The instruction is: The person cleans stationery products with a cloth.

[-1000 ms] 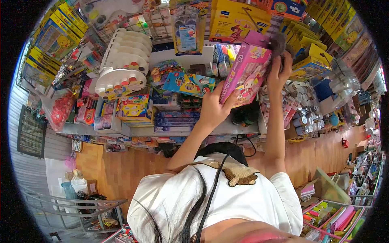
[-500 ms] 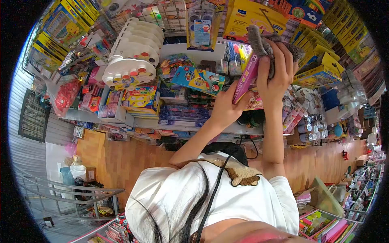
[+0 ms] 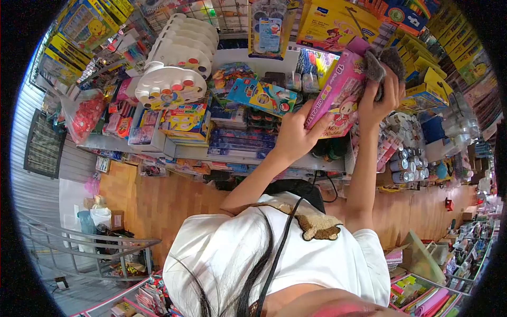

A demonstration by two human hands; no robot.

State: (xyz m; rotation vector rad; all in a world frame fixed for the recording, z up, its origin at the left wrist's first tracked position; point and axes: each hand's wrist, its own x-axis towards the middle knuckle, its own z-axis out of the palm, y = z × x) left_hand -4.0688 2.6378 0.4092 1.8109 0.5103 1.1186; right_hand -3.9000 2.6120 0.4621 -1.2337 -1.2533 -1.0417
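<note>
Pink oil-pastel box (image 3: 337, 100) up in hand, over the crowded shelf (image 3: 311, 165)!
Left hand (image 3: 297, 133) has its lower end, fingers closed firmly; long axis slants up-right. Right hand's (image 3: 381, 101) fingers curl round a grey cloth (image 3: 375, 67) at the upper right edge. Blue box (image 3: 261, 96) lies left, paint palettes (image 3: 171, 87) beyond.

The pink box (image 3: 344, 91) tilts, grey cloth (image 3: 375, 67) alongside
</note>
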